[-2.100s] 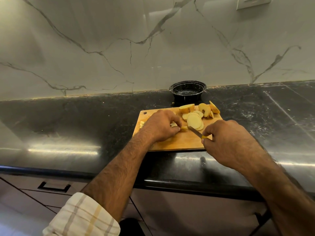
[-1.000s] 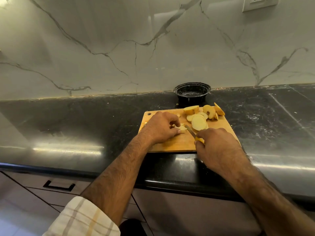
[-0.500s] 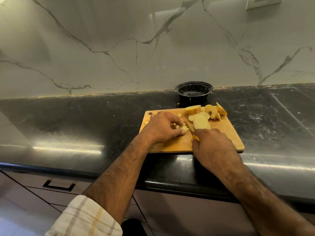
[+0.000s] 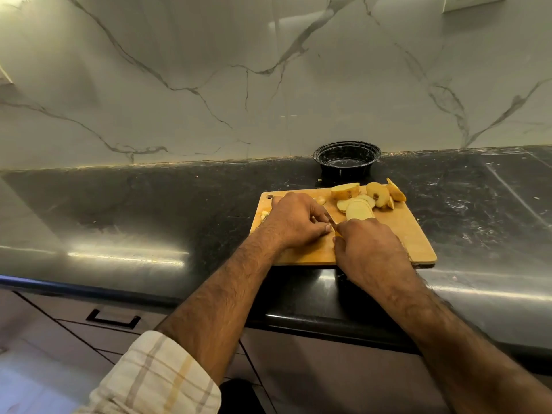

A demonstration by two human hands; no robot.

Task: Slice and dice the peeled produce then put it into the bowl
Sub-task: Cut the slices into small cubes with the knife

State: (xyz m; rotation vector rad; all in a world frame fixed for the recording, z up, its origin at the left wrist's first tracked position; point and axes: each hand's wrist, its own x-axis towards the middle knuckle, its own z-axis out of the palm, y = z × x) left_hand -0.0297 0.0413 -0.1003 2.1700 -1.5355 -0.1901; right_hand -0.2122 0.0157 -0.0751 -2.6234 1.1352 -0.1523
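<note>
Hands meet at the centre of the cutting board (image 4: 397, 237), which lies on the dark counter (image 4: 149, 210) with its near edge close to the counter's front lip, I judge so the arms can work without reaching.

Left hand (image 4: 294, 221): fingers curled down over a small piece of produce that I can hardly see beneath them; knuckles sit toward the blade, a guard posture by my reading. Right hand (image 4: 369, 249): wrapped round a yellow-handled knife (image 4: 332, 223); only a sliver of handle and a short run of blade show between the two hands, the tip pointing toward 11 o'clock.

Produce: a fan of round slices (image 4: 358, 208) at 1 o'clock from the hands, and thicker halves and chunks (image 4: 378, 194) beyond them along the board's far edge. I take these as the waiting stock, parked clear of the cutting spot. A few small diced bits (image 4: 264, 215) lie at the board's left edge, at 9 o'clock from the left hand, likely pushed aside to keep the middle free.

Black bowl (image 4: 346, 158): on the counter just past the board's far edge at 12 o'clock, against the marble wall (image 4: 209, 70). I see no produce in it. Dicing is the step in hand; much remains.
</note>
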